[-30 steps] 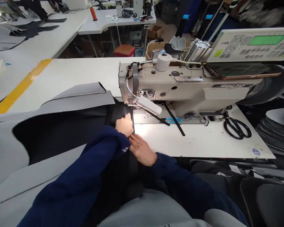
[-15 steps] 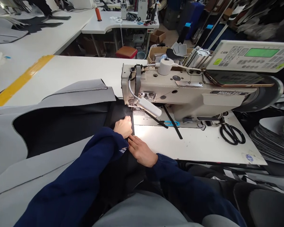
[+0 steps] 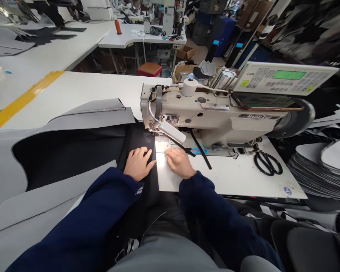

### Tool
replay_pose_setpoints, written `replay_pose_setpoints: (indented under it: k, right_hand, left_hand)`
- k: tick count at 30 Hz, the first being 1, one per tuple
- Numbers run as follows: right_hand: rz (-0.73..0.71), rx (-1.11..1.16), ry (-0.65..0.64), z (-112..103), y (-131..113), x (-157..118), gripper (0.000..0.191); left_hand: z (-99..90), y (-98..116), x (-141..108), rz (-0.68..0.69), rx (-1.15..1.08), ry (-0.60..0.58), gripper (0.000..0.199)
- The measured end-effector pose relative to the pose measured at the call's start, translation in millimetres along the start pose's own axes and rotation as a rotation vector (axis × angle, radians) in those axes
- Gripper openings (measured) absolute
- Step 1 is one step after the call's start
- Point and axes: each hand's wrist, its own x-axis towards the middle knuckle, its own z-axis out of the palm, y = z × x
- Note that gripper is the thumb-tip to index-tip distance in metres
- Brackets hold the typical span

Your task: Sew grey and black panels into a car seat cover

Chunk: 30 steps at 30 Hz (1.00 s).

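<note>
We have a sewing machine [image 3: 212, 120] on the white table [image 3: 170, 181]. Our black fabric [image 3: 138, 141] lies flat, with its far edge by the machine's needle end, and the grey fabric [image 3: 90, 112] spreads out to the left of the machine. Our left hand [image 3: 138, 165] rests on the black fabric, on the near side of the machine, with its fingers open and holding nothing. Our right hand [image 3: 180, 162] is just in front of the machine, beside the black fabric, with its fingers curled in. Its fingertips are blurry, so we can't tell if they have hold of anything. 2 black strips [image 3: 201, 150] poke out from under the machine, by the blue snips [image 3: 200, 151]. The black scissors [image 3: 268, 163] lie near the machine's right end.
</note>
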Motion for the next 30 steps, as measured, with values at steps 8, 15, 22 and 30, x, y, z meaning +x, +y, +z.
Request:
replay_pose_setpoints:
  k: [8, 15, 22, 30]
  right_hand:
    - [0.403, -0.408, -0.176, -18.0, 35.1, 31.2, 0.025]
    - [0.397, -0.387, -0.389, -21.1, 35.7, 54.4, 0.03]
    - [0.402, -0.426, -0.469, -23.6, 25.0, 54.9, 0.029]
    - [0.486, -0.371, -0.454, -63.5, -2.6, 36.3, 0.024]
  left_hand:
    - [21.3, -129.4, -115.1, -0.355, 0.021, 0.067, 0.053]
    - [32.0, -160.5, -127.0, -0.387, 0.034, 0.063, 0.055]
    - [28.7, -184.4, -106.5, -0.354, -0.013, 0.132, 0.055]
    - [5.4, -170.8, -69.8, -0.303, -0.229, 0.276, 0.054]
